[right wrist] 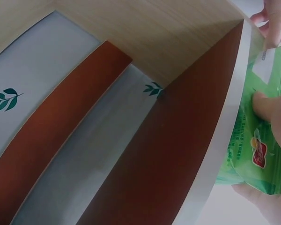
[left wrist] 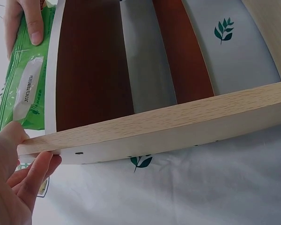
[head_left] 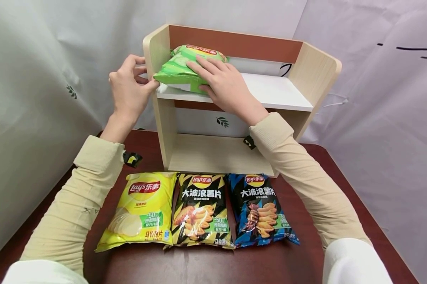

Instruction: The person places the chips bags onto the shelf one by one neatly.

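A green bag of chips point(head_left: 179, 69) lies tilted on the white upper board point(head_left: 273, 88) of a small wooden shelf, against its left end. My right hand point(head_left: 227, 81) holds this bag, fingers spread over its top and thumb on the front; the right wrist view shows the thumb pressing into the green wrapper point(right wrist: 257, 140). At the shelf's left side panel point(head_left: 161, 130), my left hand point(head_left: 129, 85) grips the front edge. Its thumb is at the bag's corner, and its other fingers point(left wrist: 33, 180) rest along the panel's outer face.
On the dark red table point(head_left: 199, 266), a yellow chip bag point(head_left: 138, 209), a black-and-yellow one point(head_left: 200, 209) and a blue-and-black one point(head_left: 259, 209) lie in a row before the shelf. The lower shelf board point(head_left: 213, 156) sits behind them. White curtains surround the table.
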A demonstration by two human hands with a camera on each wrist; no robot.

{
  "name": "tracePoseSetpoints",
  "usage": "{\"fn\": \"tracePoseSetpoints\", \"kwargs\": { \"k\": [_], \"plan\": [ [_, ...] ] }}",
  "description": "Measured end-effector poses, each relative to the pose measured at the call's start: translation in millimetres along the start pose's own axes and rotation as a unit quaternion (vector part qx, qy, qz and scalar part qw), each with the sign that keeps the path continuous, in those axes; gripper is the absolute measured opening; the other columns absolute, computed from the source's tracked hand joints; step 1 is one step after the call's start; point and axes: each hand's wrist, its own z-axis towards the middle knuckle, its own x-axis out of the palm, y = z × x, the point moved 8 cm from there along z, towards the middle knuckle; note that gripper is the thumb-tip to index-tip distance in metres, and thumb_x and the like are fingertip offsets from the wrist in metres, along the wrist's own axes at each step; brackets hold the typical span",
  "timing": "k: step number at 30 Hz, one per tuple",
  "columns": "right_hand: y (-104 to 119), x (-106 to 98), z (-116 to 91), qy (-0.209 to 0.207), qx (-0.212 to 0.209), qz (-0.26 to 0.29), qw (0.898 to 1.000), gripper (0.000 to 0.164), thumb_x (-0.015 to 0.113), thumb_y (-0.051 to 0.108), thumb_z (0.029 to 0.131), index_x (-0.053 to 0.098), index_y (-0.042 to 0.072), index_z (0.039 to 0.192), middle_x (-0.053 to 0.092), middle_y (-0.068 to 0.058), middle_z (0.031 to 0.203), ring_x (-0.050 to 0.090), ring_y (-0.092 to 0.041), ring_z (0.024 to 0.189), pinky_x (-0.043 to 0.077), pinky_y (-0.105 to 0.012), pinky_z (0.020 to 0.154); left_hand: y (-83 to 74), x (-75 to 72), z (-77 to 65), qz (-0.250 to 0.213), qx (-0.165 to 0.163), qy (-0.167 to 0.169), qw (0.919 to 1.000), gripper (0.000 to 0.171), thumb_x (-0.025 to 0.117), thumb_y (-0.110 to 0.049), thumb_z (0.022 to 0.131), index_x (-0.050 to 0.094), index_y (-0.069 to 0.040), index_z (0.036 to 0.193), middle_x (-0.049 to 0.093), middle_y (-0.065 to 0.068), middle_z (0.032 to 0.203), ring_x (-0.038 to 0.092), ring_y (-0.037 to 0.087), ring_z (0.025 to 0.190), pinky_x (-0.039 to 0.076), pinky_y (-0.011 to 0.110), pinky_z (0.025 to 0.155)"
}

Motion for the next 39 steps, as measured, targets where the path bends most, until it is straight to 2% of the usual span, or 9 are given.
{"fn": "tracePoseSetpoints", "kwargs": {
  "k": [7,15,25,35,39],
  "plan": [
    [-1,0,2,0.018,0.007,0.003,1.000,0.057,0.044,0.039,0.092,0.021,0.031,0.143,0.028,0.000,0.149,0.028,-0.021,0.137,0.032,-0.043,0.106,0.4,-3.1,0.7,-0.002,-0.001,-0.004,1.0000,0.033,0.065,-0.026,0.074,0.061,-0.013,0.104,0.070,0.001,0.102,0.070,0.017,0.076,0.054,0.017,0.070],
    [0,-3,-4,0.021,0.012,-0.010,1.000,0.060,0.041,0.043,0.091,0.019,0.028,0.144,0.025,-0.001,0.150,0.024,-0.020,0.138,0.027,-0.042,0.111,0.9,-4.6,0.6,0.004,0.000,-0.004,1.0000,0.031,0.062,-0.023,0.075,0.060,-0.012,0.104,0.069,0.001,0.102,0.070,0.018,0.077,0.054,0.017,0.071],
    [-1,-12,-26,-0.017,0.017,-0.015,1.000,0.059,0.041,0.044,0.091,0.023,0.024,0.144,0.028,-0.002,0.149,0.026,-0.022,0.138,0.023,-0.041,0.112,0.8,-5.4,0.4,0.004,0.005,-0.006,1.0000,0.031,0.061,-0.022,0.075,0.060,-0.011,0.104,0.069,0.002,0.102,0.070,0.020,0.077,0.055,0.020,0.072],
    [0,-18,-51,-0.084,-0.001,0.008,0.996,0.056,0.046,0.039,0.090,0.032,0.021,0.141,0.035,-0.004,0.146,0.030,-0.023,0.135,0.027,-0.041,0.109,-0.4,-4.1,0.8,0.005,0.009,-0.007,0.9999,0.031,0.061,-0.022,0.076,0.060,-0.011,0.105,0.069,0.003,0.102,0.070,0.020,0.077,0.055,0.021,0.072],
    [0,-18,-63,-0.097,0.000,0.009,0.995,0.055,0.047,0.039,0.090,0.034,0.021,0.140,0.035,-0.004,0.146,0.030,-0.023,0.136,0.026,-0.041,0.110,0.2,-3.9,0.8,0.006,0.005,-0.005,1.0000,0.032,0.061,-0.023,0.076,0.060,-0.011,0.105,0.069,0.002,0.103,0.070,0.019,0.078,0.055,0.022,0.073]
  ]
}}
